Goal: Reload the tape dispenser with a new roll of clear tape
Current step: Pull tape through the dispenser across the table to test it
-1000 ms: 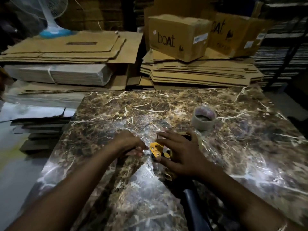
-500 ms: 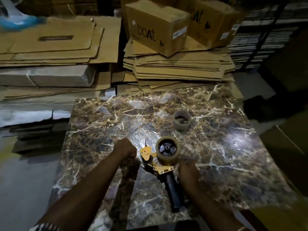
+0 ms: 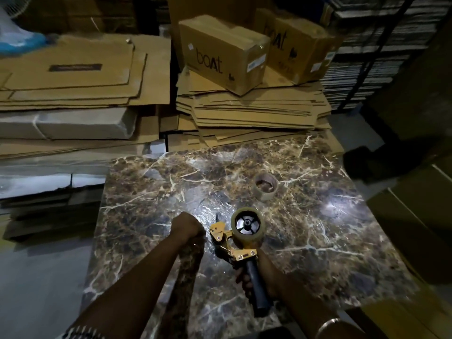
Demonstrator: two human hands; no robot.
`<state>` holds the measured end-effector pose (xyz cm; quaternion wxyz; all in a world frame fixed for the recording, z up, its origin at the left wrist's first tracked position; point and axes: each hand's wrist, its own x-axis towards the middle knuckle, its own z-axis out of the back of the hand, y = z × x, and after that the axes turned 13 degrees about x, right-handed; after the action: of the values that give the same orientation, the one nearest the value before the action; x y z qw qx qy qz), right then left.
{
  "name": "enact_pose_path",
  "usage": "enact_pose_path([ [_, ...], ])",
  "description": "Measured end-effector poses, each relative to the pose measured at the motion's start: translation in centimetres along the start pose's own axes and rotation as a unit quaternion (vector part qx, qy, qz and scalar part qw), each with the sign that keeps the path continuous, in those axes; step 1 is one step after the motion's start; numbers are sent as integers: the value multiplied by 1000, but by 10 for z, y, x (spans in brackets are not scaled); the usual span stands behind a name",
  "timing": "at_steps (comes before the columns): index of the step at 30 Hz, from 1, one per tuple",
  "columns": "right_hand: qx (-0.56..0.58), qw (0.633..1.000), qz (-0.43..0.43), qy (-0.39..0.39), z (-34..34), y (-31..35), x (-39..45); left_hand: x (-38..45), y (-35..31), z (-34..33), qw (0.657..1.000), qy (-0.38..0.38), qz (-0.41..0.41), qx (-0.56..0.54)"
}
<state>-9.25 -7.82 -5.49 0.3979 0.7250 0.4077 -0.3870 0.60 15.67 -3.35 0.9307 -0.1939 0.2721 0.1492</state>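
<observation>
A yellow tape dispenser [image 3: 228, 243] with a dark handle sits over the marble table [image 3: 305, 241], held by its handle in my right hand [image 3: 254, 277]. A roll of clear tape [image 3: 247, 226] is mounted on its hub. My left hand [image 3: 187, 228] is a closed fist just left of the dispenser's front plate, resting on the table; whether it pinches the tape end is not visible. A second, thinner roll or bare core [image 3: 266, 186] lies flat on the table farther back.
Stacks of flattened cardboard [image 3: 244, 113] and brown boxes marked "boat" [image 3: 220, 57] rise behind the table. More cardboard sheets [image 3: 73, 81] lie at the left. A dark box [image 3: 415, 228] stands at the right edge. A fan base [image 3: 14, 37] shows top left.
The view pulled back from the table. My right hand left the dispenser's head and took hold of the handle, lifting the dispenser upright with the roll showing. My left hand stayed fisted beside it.
</observation>
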Motion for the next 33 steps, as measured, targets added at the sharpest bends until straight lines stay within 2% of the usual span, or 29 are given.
enact_pose_path([
  [4,-4,998,57,-1,-2,6,-6,0,-4,-2,996,-33,-52,-64],
  [7,7,995,95,3,-2,16,-14,8,-5,-3,992,-31,-69,-100],
  [10,-14,996,89,3,-4,24,-20,17,-3,-6,989,-19,-73,-123],
  [16,-69,994,78,19,-20,34,-21,21,19,-12,980,-45,-65,-183],
  [18,-103,992,72,17,-28,37,-16,23,32,-17,976,-87,-69,-187],
  [20,-129,988,74,46,-37,38,-8,25,43,-22,972,-132,-66,-181],
  [25,-173,970,126,113,-52,29,16,11,54,-15,956,-174,-29,-233],
  [27,-204,964,136,108,-54,26,19,9,59,-9,958,-176,-14,-226],
  [33,-295,942,152,46,-54,22,23,7,78,-11,969,-198,-87,-118],
])
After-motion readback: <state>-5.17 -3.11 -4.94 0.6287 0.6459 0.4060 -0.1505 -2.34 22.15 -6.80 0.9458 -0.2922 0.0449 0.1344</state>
